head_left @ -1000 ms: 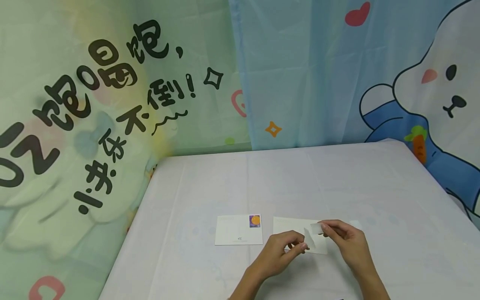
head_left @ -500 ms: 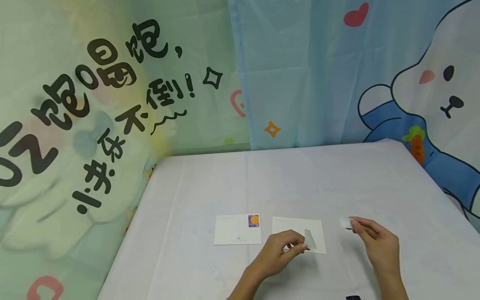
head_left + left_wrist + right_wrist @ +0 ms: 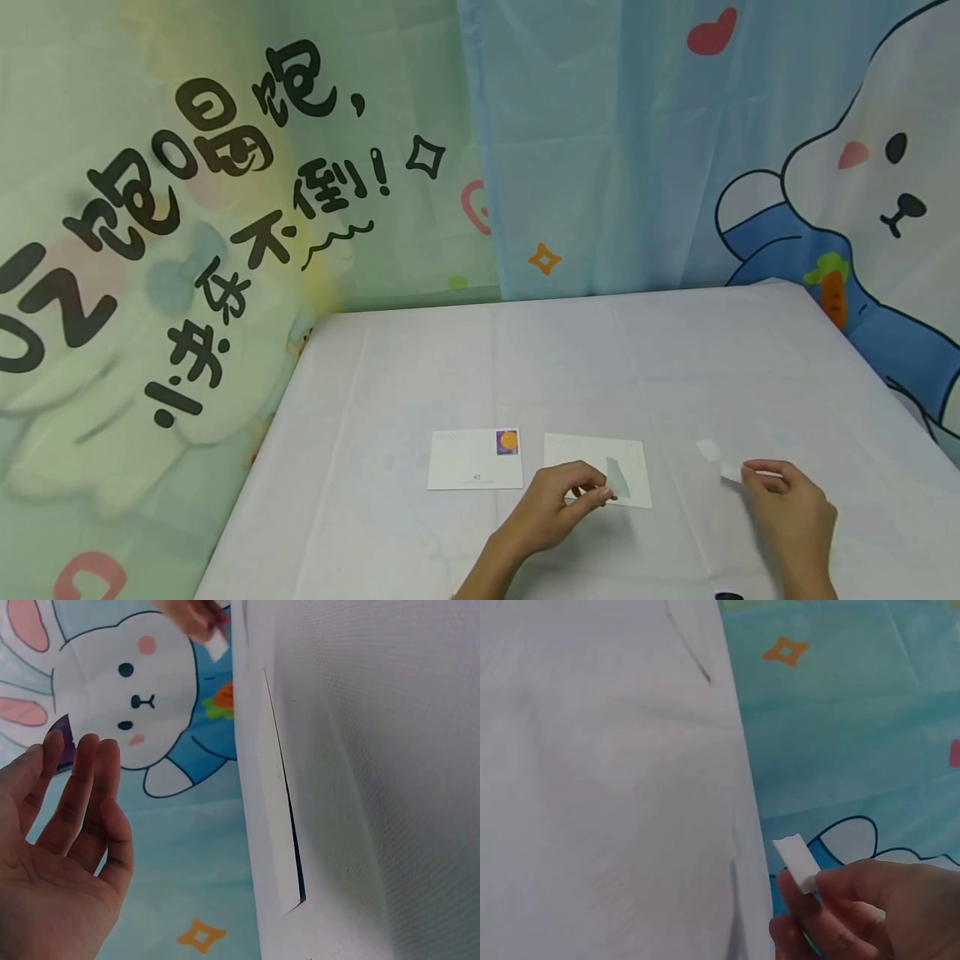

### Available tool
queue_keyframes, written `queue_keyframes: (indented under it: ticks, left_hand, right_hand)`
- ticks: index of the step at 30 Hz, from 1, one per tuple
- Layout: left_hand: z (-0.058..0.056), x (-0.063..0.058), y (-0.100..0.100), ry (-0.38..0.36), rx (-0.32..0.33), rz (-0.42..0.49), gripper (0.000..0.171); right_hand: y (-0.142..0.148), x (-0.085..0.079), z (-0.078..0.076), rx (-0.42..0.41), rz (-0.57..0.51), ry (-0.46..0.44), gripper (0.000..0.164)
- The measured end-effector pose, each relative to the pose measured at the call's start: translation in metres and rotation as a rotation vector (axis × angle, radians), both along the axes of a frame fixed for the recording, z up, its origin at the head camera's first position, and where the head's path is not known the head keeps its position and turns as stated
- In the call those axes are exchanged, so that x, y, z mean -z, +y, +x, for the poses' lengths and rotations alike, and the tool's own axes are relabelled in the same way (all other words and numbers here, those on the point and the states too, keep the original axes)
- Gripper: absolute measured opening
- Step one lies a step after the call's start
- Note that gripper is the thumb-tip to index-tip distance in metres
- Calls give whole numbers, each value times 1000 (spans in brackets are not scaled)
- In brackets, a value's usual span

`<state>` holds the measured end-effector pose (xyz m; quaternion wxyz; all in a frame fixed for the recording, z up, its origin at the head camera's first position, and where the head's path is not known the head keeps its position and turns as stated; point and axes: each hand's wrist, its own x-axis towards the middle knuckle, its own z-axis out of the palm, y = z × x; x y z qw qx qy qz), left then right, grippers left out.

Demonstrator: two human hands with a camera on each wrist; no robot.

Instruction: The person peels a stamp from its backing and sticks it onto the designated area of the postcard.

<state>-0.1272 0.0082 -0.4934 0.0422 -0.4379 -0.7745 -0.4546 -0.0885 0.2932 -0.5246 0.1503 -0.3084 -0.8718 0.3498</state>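
Note:
In the head view my left hand (image 3: 558,504) pinches a stamp (image 3: 618,477) between thumb and index finger, above a white card (image 3: 573,448). Its pale grey back shows there; the left wrist view catches its purple face (image 3: 66,742). My right hand (image 3: 795,512), farther right, pinches a small white slip of paper (image 3: 731,472). That slip stands out from the fingertips in the right wrist view. A second white slip (image 3: 707,451) lies on the table just behind the right hand. Part of the white card is hidden by my left hand.
Left of the hands lies another white card (image 3: 461,462), bearing a purple and orange stamp (image 3: 507,442) at its upper right. A dark object (image 3: 728,596) peeks in at the bottom edge. The white table (image 3: 420,375) ends at printed curtains (image 3: 570,150).
My right hand has moved right, away from the stamp, then toward me, carrying the white slip low over the table. My left hand stays almost still with the stamp.

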Motion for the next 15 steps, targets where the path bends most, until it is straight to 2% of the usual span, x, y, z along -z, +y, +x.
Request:
queue_keyframes:
  ticks: [7,11,15]
  left_hand:
    - [0,-1,-1,-5,-4,2,12]
    - [0,-1,-1,-9,-6,1,13]
    - [1,-1,-1,-13,-8,1,14]
  right_hand:
    - [10,20,-5,46,24,-103,21]
    - [14,25,-5,59,65,-173,20]
    - [16,27,-4,61,101,-194,19]
